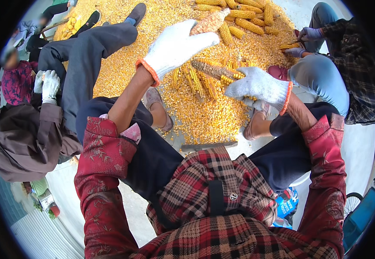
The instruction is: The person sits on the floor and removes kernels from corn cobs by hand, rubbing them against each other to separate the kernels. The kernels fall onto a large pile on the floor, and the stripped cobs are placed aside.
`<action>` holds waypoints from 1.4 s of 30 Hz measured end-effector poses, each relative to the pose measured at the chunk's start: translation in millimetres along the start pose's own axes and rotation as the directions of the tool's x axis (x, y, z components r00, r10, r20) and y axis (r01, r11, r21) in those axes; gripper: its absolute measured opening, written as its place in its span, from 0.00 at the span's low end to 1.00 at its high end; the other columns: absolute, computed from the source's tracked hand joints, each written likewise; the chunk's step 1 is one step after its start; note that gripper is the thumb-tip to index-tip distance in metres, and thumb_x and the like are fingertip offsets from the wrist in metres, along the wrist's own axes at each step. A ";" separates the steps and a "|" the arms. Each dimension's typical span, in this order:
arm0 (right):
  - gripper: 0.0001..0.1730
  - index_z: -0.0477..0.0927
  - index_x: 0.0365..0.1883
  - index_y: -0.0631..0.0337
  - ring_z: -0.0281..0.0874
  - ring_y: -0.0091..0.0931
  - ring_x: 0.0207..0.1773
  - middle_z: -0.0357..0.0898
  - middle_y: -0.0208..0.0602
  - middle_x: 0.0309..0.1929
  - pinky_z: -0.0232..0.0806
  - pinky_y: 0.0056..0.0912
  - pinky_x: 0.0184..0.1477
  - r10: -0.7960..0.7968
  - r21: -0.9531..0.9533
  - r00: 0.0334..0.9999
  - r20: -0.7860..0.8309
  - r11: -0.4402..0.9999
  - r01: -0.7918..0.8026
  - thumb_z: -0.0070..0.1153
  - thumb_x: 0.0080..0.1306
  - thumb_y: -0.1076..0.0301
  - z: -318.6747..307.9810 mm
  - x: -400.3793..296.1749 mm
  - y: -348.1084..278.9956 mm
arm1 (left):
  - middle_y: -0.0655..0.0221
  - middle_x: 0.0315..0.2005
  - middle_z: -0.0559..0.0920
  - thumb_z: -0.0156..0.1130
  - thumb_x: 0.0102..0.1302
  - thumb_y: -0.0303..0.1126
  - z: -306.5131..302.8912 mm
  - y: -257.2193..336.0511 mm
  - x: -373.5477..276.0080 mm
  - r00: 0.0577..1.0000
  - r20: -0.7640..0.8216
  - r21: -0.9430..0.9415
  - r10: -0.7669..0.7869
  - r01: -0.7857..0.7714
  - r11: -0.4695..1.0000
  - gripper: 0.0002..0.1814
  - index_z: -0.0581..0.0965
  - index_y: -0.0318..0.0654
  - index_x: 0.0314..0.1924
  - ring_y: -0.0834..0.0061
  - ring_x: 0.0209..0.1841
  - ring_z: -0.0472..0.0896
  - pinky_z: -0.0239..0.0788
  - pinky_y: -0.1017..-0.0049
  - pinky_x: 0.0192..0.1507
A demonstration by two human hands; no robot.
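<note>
My left hand (177, 47), in a white knit glove with an orange cuff, is stretched over the corn pile. Between its thumb and fingers lies a bare, reddish corn cob (210, 22). My right hand (258, 85), gloved alike, is closed around a partly shelled corn cob (211, 69) that points to the left, with some yellow kernels left at its near end. Beneath it lie several partly shelled cobs (195, 81) on loose yellow kernels (203, 119). Full ears of corn (245, 14) are heaped farther off, at the top.
A co-worker (352, 61) at the right holds an ear in gloved hands. Another person (25, 139) sits close on the left, and others are beyond. A wooden strip (208, 146) lies at the pile's near edge, between my feet. A blue printed bag (286, 205) is by my right leg.
</note>
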State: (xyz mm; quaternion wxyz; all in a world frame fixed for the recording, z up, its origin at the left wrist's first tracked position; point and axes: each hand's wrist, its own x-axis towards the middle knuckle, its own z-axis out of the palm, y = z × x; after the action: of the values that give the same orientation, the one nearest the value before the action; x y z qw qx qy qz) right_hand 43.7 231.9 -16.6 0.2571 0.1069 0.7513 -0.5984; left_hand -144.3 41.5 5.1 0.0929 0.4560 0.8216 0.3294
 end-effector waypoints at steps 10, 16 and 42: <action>0.22 0.83 0.40 0.62 0.73 0.24 0.19 0.75 0.30 0.20 0.66 0.29 0.20 0.077 -0.127 0.987 -0.139 0.987 -0.095 0.71 0.59 0.52 7.9 -10.8 -11.5 | 0.44 0.47 0.85 0.59 0.65 0.68 38.8 12.4 -29.7 0.992 0.123 0.187 0.012 -0.035 0.982 0.44 0.78 0.29 0.60 0.43 0.53 0.83 0.74 0.54 0.54; 0.19 0.79 0.40 0.60 0.83 0.48 0.37 0.82 0.50 0.30 0.74 0.51 0.39 -0.438 -0.913 0.884 -0.163 0.406 0.033 0.67 0.58 0.57 27.1 -11.9 -23.2 | 0.45 0.41 0.86 0.58 0.66 0.67 47.8 8.2 -20.4 0.959 0.193 0.220 -0.206 0.162 0.962 0.41 0.82 0.30 0.51 0.48 0.46 0.85 0.75 0.57 0.48; 0.21 0.77 0.44 0.60 0.84 0.51 0.41 0.83 0.53 0.34 0.75 0.54 0.42 -0.234 -0.792 0.915 -0.330 0.595 -0.134 0.66 0.60 0.56 18.6 -15.2 -24.5 | 0.65 0.31 0.85 0.60 0.71 0.61 3.9 -18.0 -6.8 0.951 0.107 -0.216 -0.292 0.308 0.926 0.34 0.83 0.28 0.44 0.74 0.36 0.79 0.70 0.69 0.41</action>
State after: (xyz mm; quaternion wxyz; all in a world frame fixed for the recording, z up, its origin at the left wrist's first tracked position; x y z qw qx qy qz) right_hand 49.9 210.0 9.1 0.1006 0.0785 0.9775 -0.1682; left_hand -151.1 31.1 -10.2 0.2243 0.3228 0.8339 0.3874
